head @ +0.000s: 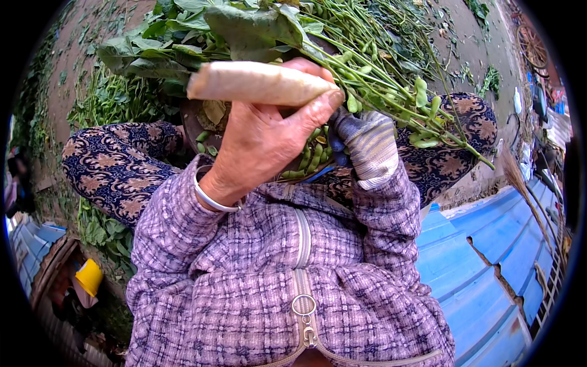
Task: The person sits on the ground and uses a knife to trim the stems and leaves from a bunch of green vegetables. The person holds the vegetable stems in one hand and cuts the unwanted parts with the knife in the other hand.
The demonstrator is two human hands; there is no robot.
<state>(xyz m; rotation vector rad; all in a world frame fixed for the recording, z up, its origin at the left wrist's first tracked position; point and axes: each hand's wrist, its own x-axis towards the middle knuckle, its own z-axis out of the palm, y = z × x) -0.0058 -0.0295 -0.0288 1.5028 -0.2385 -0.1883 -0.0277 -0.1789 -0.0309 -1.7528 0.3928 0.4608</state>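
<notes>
My left hand (263,137), bare with a pale bangle at the wrist, grips a thick, pale, roll-shaped piece (257,82), perhaps food. My right hand (367,137) wears a striped knit glove with blue-grey fingers. Its fingers curl beside green soybean stalks (426,121) hung with plump pods; the fingertips are hidden, so its grip is unclear. The stalks reach across my right knee, and broad soybean leaves (257,34) spread beyond my left hand. Loose soybean pods (314,158) lie between my hands in a dark container (190,112), mostly covered by hands and leaves.
My patterned trouser legs (114,160) are folded either side. Cut soybean plants (110,96) and scattered leaves cover the ground (73,27). Blue metal sheeting (472,266) and a twig broom (518,174) are at the right. A yellow bucket (89,277) appears lower left; a bicycle wheel (532,46) is far right.
</notes>
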